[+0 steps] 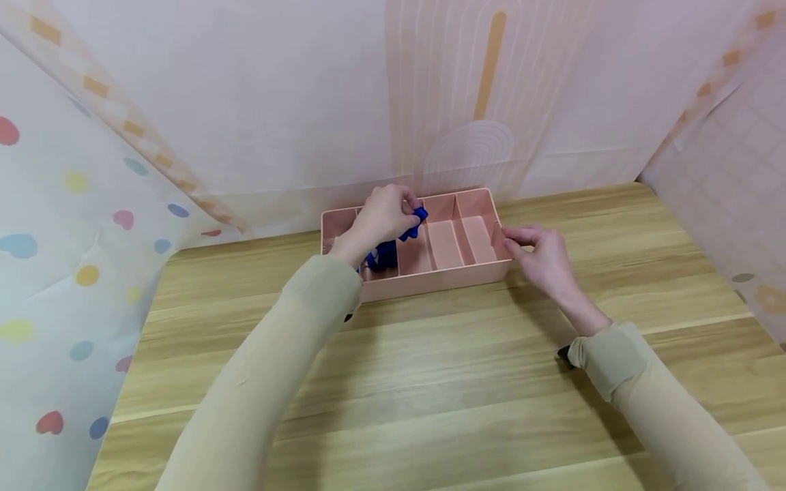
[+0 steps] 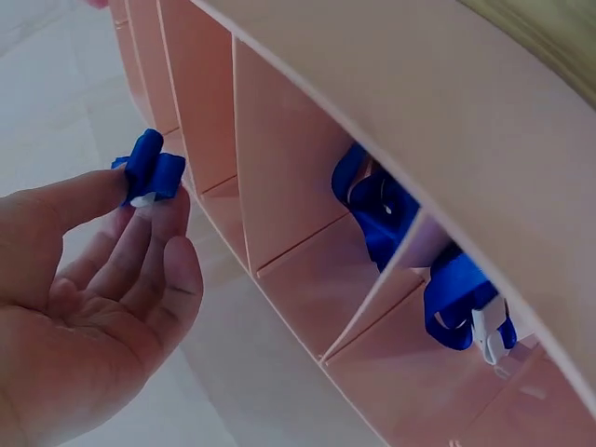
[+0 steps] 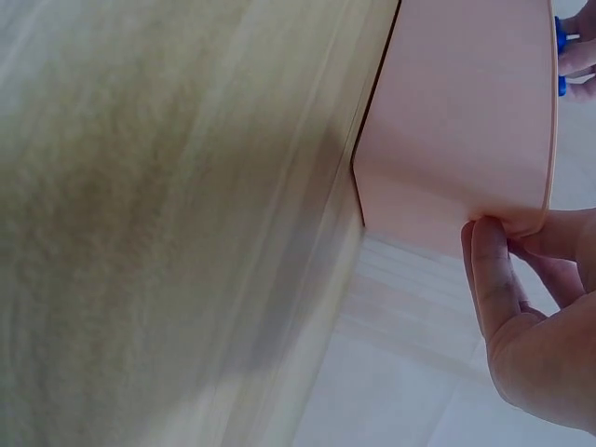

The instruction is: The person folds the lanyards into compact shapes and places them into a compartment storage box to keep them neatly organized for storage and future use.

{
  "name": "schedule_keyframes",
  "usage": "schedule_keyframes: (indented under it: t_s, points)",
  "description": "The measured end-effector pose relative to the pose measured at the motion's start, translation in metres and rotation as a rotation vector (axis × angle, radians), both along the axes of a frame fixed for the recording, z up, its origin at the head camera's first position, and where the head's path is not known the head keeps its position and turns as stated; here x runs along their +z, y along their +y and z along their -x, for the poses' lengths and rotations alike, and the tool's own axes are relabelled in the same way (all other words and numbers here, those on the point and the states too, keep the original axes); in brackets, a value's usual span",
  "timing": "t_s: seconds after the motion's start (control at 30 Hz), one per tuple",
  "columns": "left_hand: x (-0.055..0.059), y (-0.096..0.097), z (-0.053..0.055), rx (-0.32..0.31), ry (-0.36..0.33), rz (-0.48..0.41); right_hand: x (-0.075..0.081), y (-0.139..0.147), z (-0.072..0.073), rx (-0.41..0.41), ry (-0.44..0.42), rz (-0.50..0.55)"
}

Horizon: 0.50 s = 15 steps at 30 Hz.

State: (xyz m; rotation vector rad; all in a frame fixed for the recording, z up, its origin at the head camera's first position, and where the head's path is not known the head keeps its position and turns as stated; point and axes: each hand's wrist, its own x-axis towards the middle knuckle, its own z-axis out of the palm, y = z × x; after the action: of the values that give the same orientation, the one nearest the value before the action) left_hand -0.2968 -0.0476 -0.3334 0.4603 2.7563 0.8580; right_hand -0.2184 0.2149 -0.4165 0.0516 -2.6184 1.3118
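A pink divided box stands on the table near the wall. Over its middle compartments my left hand pinches a blue ribbon bow between thumb and fingertips; a small white piece shows under the bow. Another blue ribbon bow lies in a compartment below that hand. One compartment further left holds a blue ribbon piece with a white part, mostly hidden by my wrist in the head view. At the box's right end, my right hand grips the rim between thumb and fingers.
The wooden table extends in front of the box and to both sides. Behind the box rises a patterned wall covering, close to its back edge. Compartments on the box's right side show bare pink floors.
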Motion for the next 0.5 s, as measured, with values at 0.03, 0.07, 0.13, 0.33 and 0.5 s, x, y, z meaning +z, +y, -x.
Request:
schedule_keyframes:
  t_s: [0.03,0.07,0.13,0.33,0.5]
  points:
    - [-0.001,0.001,0.002,-0.003,-0.001,0.014,0.000,0.000,0.000,-0.002,0.000,-0.001]
    - [-0.002,0.002,0.003,-0.005,0.000,0.031,-0.001,-0.001,0.000,-0.003,0.001,-0.003]
    - [-0.003,0.002,0.006,-0.010,0.006,0.066,-0.001,-0.002,-0.001,-0.002,0.002,-0.006]
    - [-0.009,0.001,0.011,-0.027,0.022,0.161,-0.003,-0.003,0.000,0.016,0.034,-0.013]
    - [-0.015,0.000,0.012,-0.077,0.027,0.233,-0.005,-0.003,0.000,0.019,0.046,-0.015]
